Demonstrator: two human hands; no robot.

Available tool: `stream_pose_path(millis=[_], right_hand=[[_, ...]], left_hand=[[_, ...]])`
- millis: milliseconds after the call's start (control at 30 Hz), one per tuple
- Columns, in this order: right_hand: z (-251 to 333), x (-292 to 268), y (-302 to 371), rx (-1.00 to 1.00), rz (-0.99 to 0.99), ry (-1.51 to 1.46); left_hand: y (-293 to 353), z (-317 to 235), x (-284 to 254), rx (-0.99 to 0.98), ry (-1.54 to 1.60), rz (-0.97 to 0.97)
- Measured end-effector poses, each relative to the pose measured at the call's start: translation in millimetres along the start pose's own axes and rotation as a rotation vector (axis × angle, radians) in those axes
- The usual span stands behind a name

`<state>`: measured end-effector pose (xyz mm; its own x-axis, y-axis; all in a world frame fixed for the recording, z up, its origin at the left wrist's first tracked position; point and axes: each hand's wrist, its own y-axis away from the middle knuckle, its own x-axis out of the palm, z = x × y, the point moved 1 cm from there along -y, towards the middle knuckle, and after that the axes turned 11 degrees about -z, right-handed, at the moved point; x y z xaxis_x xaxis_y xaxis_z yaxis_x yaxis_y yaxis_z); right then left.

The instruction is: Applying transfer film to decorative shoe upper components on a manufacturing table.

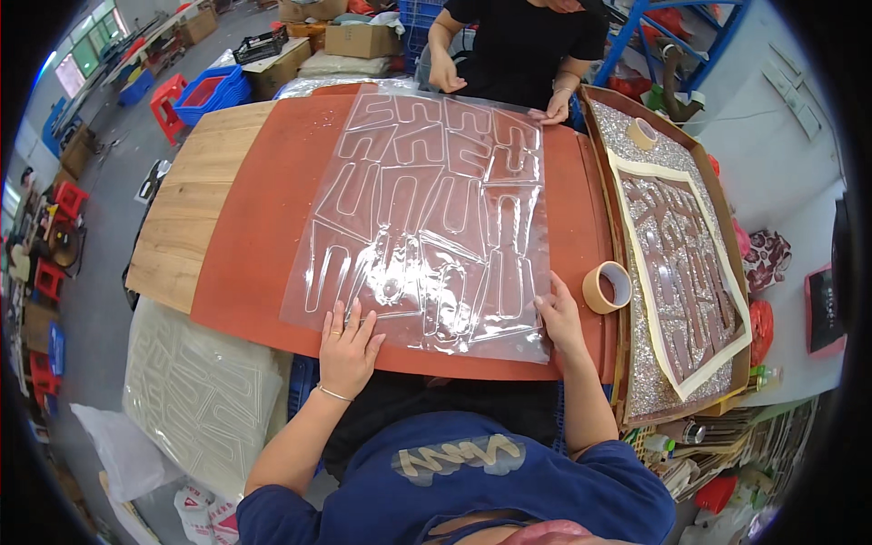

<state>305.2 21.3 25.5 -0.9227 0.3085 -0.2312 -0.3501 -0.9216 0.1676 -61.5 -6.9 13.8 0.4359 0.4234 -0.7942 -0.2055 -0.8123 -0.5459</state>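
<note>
The plastic sheet (429, 222) looks glossy — the red tabletop (263, 204) matt.

We have a clear sheet (404, 238) patterned with pale loops, a brick-red mat (259, 209) and tan tape roll (594, 292).

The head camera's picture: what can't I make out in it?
All in the head view:
- Clear sheet: bright glare washes out some lower outlines.
- Left hand: the palm is hidden by the back of the hand.
- Right hand: its own back hides whether it pinches the sheet's edge.
- Co-worker: the head is mostly cut off by the top edge.
- Far-left red stools: too small for fine detail.
</note>
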Motion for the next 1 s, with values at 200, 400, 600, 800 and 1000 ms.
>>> stream_pose_path(millis=[200,400,600,800,1000], right_hand=[[4,11,-17,-0.195,-0.050,0.390],[7,10,-3,-0.280,-0.102,0.790],[26,19,-4,-0.228,-0.057,1.065],[75,66,-78,-0.891,-0.157,1.016],[59,114,-195,-0.929,-0.124,0.841]], left_hand=[[2,-8,-2,0.055,-0.126,0.017],[-2,-12,0,0.079,-0.131,-0.002],[-28,-3,-1,0.111,-0.122,0.013],[-141,56,8,-0.167,0.096,0.163],[-208,103,96,-0.311,-0.209,0.222]])
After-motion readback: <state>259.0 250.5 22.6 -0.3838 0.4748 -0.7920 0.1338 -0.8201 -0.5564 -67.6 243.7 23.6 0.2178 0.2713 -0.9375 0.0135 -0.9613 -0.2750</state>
